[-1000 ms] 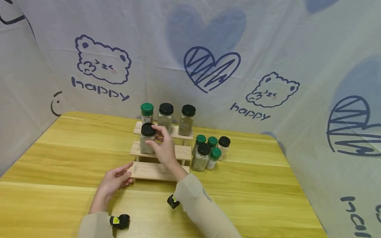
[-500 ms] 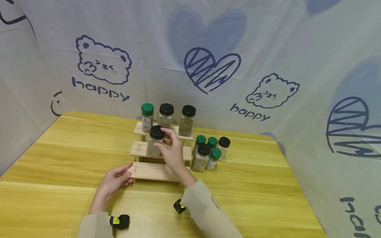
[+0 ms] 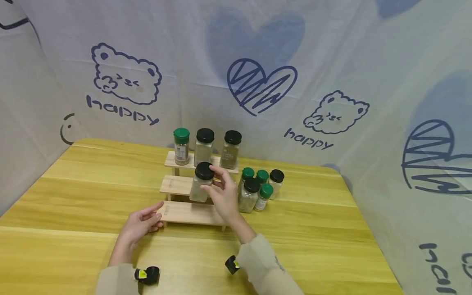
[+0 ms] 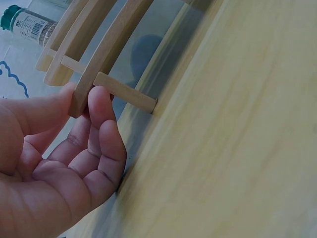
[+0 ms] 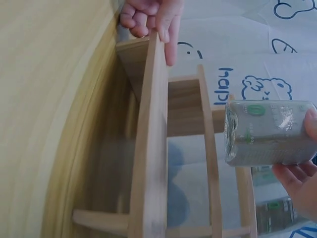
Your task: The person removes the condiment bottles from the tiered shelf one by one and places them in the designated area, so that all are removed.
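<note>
Black-capped glass jar (image 3: 200,187) gripped in my right hand (image 3: 225,200), near the middle tier (image 3: 177,185) of a wooden rack (image 3: 193,213), my left hand (image 3: 139,225) pinching the lowest tier (image 3: 189,214), tabletop (image 3: 313,237) beneath.

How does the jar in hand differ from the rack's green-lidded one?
The held jar is black-lidded and wider; the rack jar is green-lidded and slimmer. The right hand grips the held jar; the rack jar stands untouched on the top tier. Both are capped.

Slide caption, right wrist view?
Right hand grips a clear spice jar; left hand pinches the lowest wooden rack tier.
</note>
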`<state>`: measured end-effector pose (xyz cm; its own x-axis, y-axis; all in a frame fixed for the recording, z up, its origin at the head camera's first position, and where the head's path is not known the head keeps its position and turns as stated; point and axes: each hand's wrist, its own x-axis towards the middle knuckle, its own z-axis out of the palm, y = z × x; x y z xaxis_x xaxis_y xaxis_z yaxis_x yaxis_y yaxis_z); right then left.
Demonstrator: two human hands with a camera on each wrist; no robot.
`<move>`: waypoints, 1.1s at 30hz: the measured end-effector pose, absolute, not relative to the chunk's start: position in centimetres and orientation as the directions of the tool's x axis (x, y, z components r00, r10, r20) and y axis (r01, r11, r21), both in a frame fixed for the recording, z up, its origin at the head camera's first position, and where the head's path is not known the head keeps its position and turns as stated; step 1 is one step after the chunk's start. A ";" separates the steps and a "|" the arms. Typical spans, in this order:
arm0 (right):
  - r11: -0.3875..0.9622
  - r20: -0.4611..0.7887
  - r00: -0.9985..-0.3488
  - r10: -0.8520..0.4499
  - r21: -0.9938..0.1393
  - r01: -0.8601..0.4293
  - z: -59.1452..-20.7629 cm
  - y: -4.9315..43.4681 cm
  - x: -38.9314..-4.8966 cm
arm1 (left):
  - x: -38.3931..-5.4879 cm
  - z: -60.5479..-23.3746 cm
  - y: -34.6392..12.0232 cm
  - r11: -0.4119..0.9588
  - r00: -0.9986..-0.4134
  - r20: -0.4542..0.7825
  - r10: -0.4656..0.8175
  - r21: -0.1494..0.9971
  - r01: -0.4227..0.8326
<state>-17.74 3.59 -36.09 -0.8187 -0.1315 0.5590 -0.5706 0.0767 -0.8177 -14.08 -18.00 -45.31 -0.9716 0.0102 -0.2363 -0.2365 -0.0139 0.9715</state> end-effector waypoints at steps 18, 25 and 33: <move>0.096 0.634 -0.768 -0.095 -0.762 -0.641 -38.6 7.1 -18.2 | -14.0 -45.2 -18.0 -0.021 -0.973 -0.228 0.014 0.973 -0.229; 0.115 0.620 -0.779 -0.092 -0.771 -0.627 -37.0 8.1 -16.6 | -14.0 -45.1 -17.9 -0.017 -0.973 -0.232 0.013 0.972 -0.233; 0.122 0.613 -0.787 -0.070 -0.778 -0.616 -38.5 9.9 -16.8 | -14.1 -45.1 -17.9 -0.021 -0.971 -0.237 0.011 0.971 -0.237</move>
